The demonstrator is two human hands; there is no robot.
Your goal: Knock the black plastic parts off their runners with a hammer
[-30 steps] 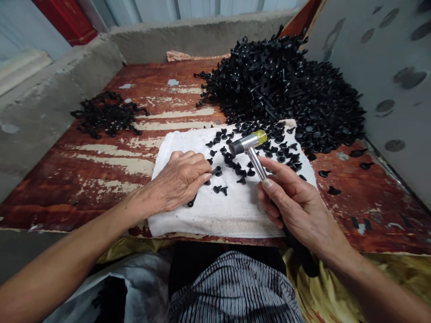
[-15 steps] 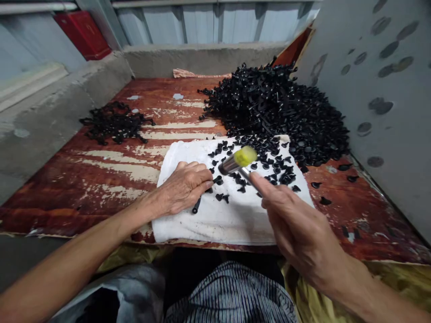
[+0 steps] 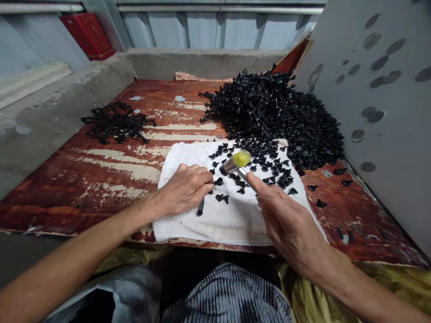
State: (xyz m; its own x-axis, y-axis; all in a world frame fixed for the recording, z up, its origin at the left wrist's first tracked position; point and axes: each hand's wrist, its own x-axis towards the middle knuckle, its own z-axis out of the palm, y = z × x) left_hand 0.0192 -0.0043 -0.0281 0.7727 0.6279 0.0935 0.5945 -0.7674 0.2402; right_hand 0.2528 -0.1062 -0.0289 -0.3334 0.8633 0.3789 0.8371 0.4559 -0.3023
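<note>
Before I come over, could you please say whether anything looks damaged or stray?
The tabletop looks damaged: its surface is worn to pale streaks left of the white cloth. Some black pieces lie stray right of it, apart from the pile.

The left grip (image 3: 188, 190) curls palm down, the right grip (image 3: 288, 213) is clenched, and both forearms (image 3: 97, 244) slant inward.

Soft, dim light casts a faint shadow on the white cloth (image 3: 182, 229); the hammer head (image 3: 236, 162) blurs.

Smooth metal hammer (image 3: 231, 165) shines over matt cloth (image 3: 224, 226); glossy, plastic-looking parts (image 3: 262, 105) lie at one o'clock on peeling tabletop (image 3: 70, 193).
</note>
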